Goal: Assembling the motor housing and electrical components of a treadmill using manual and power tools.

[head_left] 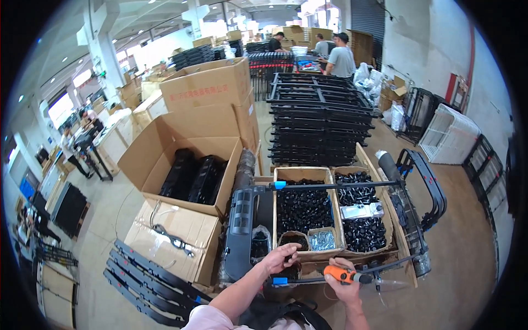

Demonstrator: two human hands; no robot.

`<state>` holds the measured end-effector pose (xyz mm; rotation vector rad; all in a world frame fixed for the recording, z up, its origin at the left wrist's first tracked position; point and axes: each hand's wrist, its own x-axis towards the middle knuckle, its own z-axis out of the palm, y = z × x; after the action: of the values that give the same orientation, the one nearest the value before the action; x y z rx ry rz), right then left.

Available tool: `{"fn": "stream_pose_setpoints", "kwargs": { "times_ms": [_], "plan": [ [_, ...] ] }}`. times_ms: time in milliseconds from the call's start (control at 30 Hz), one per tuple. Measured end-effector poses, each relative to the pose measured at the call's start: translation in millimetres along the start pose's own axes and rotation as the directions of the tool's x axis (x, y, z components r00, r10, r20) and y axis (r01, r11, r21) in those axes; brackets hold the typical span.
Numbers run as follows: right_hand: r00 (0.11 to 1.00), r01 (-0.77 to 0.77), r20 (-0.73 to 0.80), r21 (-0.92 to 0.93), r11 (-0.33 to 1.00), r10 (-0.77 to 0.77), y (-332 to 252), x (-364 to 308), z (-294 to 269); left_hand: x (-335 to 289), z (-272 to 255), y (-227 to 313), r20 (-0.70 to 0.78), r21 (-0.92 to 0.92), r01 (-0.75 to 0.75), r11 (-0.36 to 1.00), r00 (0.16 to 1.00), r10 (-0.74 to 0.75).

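My right hand is wrapped round an orange and black power screwdriver, whose dark nose points right. It is just above the near bar of a black metal frame that lies across the parts bins. My left hand is left of the tool, beside a small tub of dark screws. Its fingers are loosely bent and apart, and I see nothing in them. A square tub of silvery screws sits right of that. A long dark-grey plastic housing forms the frame's left side.
Wooden bins hold black knobs and black bolts; a silver box lies among the bolts. Left stands an open carton with black parts. Stacked black frames rise beyond the bins. Curved black bars lie lower left. People work farther back.
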<state>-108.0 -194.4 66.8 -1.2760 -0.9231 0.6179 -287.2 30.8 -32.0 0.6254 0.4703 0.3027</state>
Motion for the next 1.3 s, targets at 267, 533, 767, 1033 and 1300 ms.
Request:
{"fn": "stream_pose_setpoints", "kwargs": {
  "times_ms": [267,533,767,1033,1300],
  "plan": [
    [0.991,-0.026,0.132,0.131,0.991,0.008,-8,38,37,-48,2,-21,-0.39,-0.12,-0.235,0.965,0.904,0.172],
    [0.969,-0.058,0.249,0.222,0.973,0.001,-15,52,73,-83,10,-27,-0.509,-0.254,-0.396,0.882,0.83,0.226],
    [0.943,-0.09,0.331,0.24,0.967,0.006,-12,61,96,-93,17,-19,-0.529,-0.355,-0.365,0.86,0.837,0.137],
    [0.914,-0.076,0.406,0.174,0.982,-0.001,0,73,137,-80,-10,7,-0.528,-0.504,-0.444,0.741,0.837,0.142],
    [0.9,-0.06,0.435,0.052,0.997,0.031,1,96,190,-84,-41,34,-0.44,-0.619,-0.442,0.649,0.88,0.179]
  ]
}}
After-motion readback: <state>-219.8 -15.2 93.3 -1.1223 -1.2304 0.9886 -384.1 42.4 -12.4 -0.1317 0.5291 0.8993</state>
